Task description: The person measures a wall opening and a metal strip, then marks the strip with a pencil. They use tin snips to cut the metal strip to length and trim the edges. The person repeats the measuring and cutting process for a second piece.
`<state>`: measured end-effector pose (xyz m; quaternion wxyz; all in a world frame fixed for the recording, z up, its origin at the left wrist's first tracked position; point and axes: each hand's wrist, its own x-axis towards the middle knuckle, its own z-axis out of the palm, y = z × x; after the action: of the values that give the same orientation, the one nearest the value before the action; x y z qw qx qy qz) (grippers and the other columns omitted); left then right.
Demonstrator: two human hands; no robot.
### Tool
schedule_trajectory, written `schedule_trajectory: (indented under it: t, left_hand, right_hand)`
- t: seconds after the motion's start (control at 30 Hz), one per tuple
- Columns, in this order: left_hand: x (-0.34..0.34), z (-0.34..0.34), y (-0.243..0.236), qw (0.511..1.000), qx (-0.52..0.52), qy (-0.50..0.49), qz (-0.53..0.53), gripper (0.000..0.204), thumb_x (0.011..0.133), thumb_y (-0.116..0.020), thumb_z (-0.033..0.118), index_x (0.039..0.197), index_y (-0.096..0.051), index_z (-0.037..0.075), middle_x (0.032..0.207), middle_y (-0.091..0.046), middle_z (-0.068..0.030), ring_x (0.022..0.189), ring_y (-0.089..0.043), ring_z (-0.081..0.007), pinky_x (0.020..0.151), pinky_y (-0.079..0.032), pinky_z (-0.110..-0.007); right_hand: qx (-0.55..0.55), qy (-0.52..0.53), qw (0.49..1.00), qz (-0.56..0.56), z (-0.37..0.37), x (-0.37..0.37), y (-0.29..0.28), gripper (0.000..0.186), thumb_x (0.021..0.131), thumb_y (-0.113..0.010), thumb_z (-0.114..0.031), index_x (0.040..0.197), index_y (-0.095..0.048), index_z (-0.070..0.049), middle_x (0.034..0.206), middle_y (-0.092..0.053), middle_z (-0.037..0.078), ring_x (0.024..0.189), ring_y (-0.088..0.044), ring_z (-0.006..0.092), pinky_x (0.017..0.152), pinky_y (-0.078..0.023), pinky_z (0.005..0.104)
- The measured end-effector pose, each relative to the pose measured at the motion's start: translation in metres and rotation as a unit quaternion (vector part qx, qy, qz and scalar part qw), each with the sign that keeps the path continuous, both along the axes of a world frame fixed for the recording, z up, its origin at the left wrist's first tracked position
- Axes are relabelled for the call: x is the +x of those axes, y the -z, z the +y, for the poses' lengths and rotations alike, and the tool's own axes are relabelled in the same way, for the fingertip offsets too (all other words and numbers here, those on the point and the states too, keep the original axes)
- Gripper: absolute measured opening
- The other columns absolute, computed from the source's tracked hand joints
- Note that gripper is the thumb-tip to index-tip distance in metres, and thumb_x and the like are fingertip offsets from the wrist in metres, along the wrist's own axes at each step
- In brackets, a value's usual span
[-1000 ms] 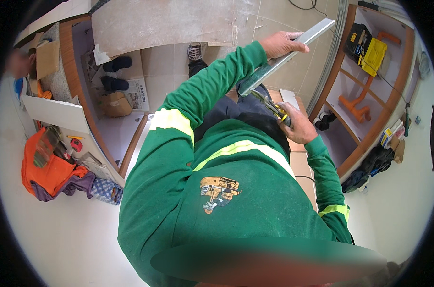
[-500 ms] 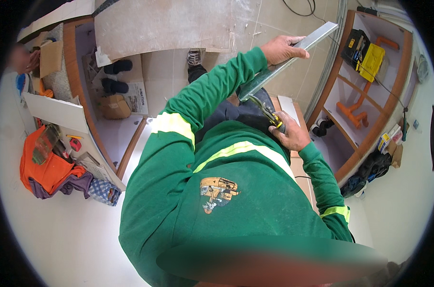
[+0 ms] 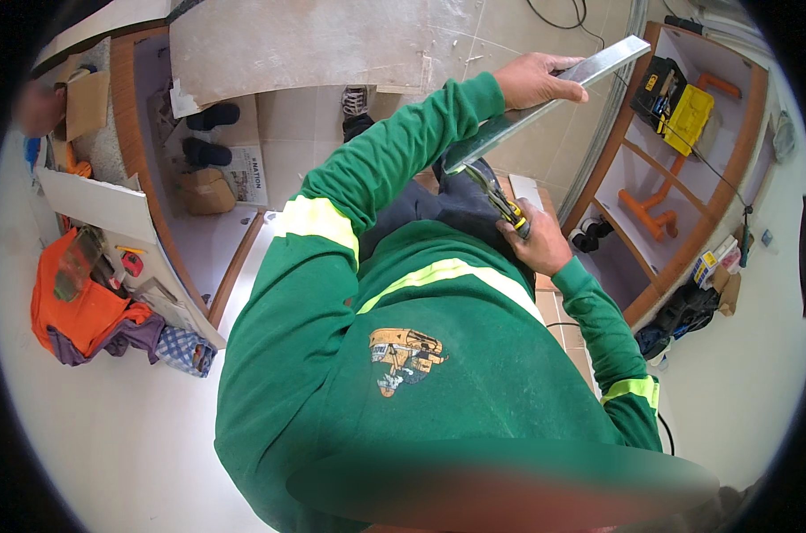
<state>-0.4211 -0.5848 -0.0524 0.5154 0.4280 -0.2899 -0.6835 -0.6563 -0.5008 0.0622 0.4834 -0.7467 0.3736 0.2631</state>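
My left hand (image 3: pixel 538 82) grips a length of galvanised metal channel (image 3: pixel 614 60) near its middle, fingers wrapped round its side. The channel slants from near my lap up to the far right. In my right hand (image 3: pixel 543 238) is a pair of tin snips (image 3: pixel 513 211) with yellow and black handles. The jaws of the snips touch the near end of the channel. Whether they bite into the metal cannot be made out.
An orange-edged cabinet at right (image 3: pixel 758 115) holds a yellow and black toolbox (image 3: pixel 687 115) and orange pipes (image 3: pixel 647 213). A large dusty board (image 3: pixel 305 49) lies ahead. At left stand a cabinet with slippers (image 3: pixel 209 153) and a heap of orange cloth (image 3: pixel 79 302). Another person is at the far left.
The channel has shifted slightly right, with my left hand moving along with it. My right hand has turned a little, and the snips' handles look closer together.
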Motion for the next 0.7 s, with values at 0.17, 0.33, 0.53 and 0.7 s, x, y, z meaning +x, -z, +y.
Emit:
schedule_trajectory:
  t: [0.17,0.33,0.53,0.7]
  left_hand:
    - [-0.003,-0.01,-0.008,0.998,-0.05,0.002,-0.04,0.087,0.088,-0.089,0.044,0.159,-0.054,0.007,0.123,-0.071,-0.0094,0.109,-0.063,-0.0163,0.096,-0.051,-0.028]
    - [0.014,-0.012,0.033,0.966,-0.049,-0.008,-0.252,0.086,0.09,-0.088,0.04,0.159,-0.052,0.002,0.111,-0.075,-0.0107,0.1,-0.068,-0.0175,0.089,-0.057,-0.032]
    - [0.025,-0.004,0.076,0.979,-0.045,-0.078,-0.183,0.075,0.093,-0.08,0.035,0.151,-0.056,-0.006,0.135,-0.071,-0.0241,0.127,-0.067,-0.0282,0.111,-0.049,-0.037]
    - [0.064,0.034,0.06,0.981,0.064,-0.145,-0.111,0.09,0.09,-0.086,0.034,0.158,-0.045,-0.01,0.11,-0.074,-0.0137,0.096,-0.072,-0.0206,0.085,-0.06,-0.034]
  right_hand:
    - [-0.005,0.011,1.0,-0.013,-0.002,0.0,0.018,0.031,0.096,-0.071,-0.02,0.119,-0.064,0.0,0.098,-0.071,0.031,0.095,-0.068,0.0522,0.084,-0.053,0.0586]
    - [0.006,0.02,1.0,-0.002,0.0,0.006,0.051,0.024,0.097,-0.07,-0.022,0.106,-0.066,0.0,0.096,-0.071,0.031,0.092,-0.068,0.0529,0.081,-0.054,0.0582]
    - [0.013,-0.005,1.0,0.018,-0.012,0.012,0.068,0.023,0.097,-0.07,-0.021,0.105,-0.067,0.001,0.094,-0.072,0.03,0.09,-0.07,0.0507,0.083,-0.055,0.0557]
    - [-0.002,-0.077,0.997,-0.011,-0.039,0.012,0.057,0.038,0.099,-0.073,-0.027,0.124,-0.061,-0.001,0.112,-0.07,0.028,0.109,-0.068,0.0471,0.094,-0.053,0.0538]
